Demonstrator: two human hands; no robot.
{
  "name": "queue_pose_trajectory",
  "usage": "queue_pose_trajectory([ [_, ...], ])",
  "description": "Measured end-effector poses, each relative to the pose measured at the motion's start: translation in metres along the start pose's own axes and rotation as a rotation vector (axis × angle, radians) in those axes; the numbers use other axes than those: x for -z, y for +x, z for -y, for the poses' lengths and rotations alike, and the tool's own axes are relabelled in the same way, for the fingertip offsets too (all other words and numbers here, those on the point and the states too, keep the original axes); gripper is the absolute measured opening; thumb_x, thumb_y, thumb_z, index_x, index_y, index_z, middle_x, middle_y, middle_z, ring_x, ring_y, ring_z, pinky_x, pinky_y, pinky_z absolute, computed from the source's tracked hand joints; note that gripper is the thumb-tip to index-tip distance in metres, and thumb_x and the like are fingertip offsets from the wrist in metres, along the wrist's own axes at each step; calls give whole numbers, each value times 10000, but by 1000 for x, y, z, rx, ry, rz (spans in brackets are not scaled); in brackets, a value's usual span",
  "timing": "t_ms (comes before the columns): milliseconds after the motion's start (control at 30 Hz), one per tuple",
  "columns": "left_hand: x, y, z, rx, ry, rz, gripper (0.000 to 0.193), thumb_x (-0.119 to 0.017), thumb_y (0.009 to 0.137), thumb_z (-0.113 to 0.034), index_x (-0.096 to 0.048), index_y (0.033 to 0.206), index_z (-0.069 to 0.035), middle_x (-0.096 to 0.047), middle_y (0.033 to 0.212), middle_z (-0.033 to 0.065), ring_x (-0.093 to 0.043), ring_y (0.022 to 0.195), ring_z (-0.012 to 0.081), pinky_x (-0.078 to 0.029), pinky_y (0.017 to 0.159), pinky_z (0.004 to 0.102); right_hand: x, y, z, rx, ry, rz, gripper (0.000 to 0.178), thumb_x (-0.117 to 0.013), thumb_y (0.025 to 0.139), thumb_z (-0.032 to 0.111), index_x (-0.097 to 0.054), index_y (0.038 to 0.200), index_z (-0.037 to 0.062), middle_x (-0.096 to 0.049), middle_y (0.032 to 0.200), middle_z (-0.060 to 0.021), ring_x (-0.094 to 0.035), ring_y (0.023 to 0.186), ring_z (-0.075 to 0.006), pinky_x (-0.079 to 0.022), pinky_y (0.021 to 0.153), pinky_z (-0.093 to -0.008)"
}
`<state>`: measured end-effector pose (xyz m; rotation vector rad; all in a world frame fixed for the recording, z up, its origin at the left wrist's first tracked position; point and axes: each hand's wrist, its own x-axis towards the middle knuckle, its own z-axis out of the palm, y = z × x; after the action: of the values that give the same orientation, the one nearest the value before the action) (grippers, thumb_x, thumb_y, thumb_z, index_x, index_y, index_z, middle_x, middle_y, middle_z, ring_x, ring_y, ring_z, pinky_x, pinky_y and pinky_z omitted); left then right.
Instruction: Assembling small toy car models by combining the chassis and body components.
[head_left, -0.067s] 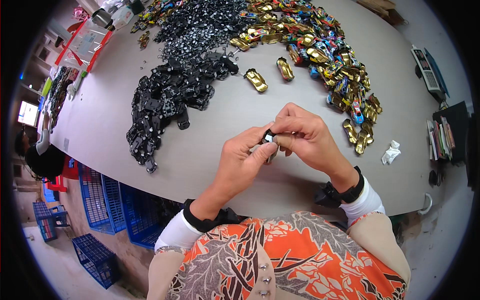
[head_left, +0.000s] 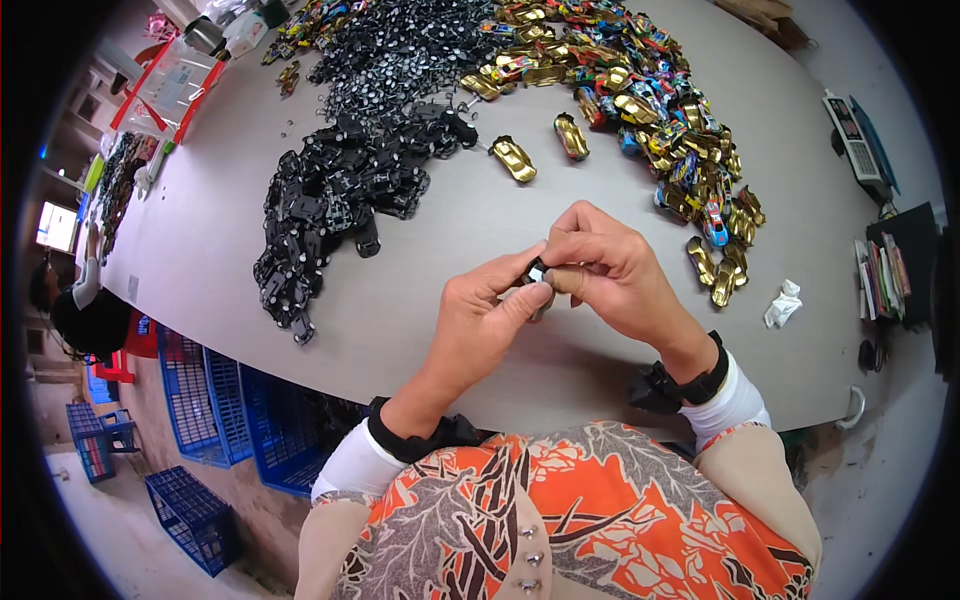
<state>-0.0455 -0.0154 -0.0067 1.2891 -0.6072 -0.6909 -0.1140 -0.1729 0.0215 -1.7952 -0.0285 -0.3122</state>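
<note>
Hands meet over the near edge of the grey tabletop (head_left: 480, 230), at about its middle. The left hand (head_left: 480, 320) pinches a small dark part (head_left: 538, 272) between thumb and forefinger, its grip closed on the piece. The right hand (head_left: 610, 265) comes in from the other side, fingers curled and pressed against the same part, so both grips are clamped on it together. The piece is mostly covered by the fingers; it looks like a small black toy-car base with a bit of metal showing, though that is hard to tell from this view.

Toward the far left part of the tabletop lies a wide heap of black chassis pieces (head_left: 340, 190), spreading from the far edge almost to the near left edge. Along the far right side runs a pile of gold and coloured toy car bodies (head_left: 660, 110), trailing down toward the right edge. Two single gold car bodies (head_left: 513, 158) lie apart between the two piles, beyond the hands. A crumpled white scrap (head_left: 783, 303) sits near the right edge. Blue plastic crates (head_left: 200, 400) stand on the floor below the near left edge.
</note>
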Motion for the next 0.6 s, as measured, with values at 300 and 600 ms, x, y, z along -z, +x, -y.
queue_pose_trajectory([
  [300, -1, -2, -6, -71, -159, -59, 160, -616, 806, 37, -567, 955, 6, -593, 869, 22, -549, 779, 56, -450, 677, 191, 3, 0, 1, -216, 344, 99, 150, -634, 750, -41, -516, 806, 33, -493, 790, 20, -460, 685, -44, -387, 579, -199],
  [600, 2, -4, -8, -186, -79, -27, 122, -623, 786, 70, -595, 895, 22, -611, 914, 79, -560, 803, 92, -467, 703, 218, 0, -2, -5, -175, 433, 164, 208, -636, 757, -28, -489, 879, 54, -490, 795, 34, -449, 705, -31, -391, 607, -190],
])
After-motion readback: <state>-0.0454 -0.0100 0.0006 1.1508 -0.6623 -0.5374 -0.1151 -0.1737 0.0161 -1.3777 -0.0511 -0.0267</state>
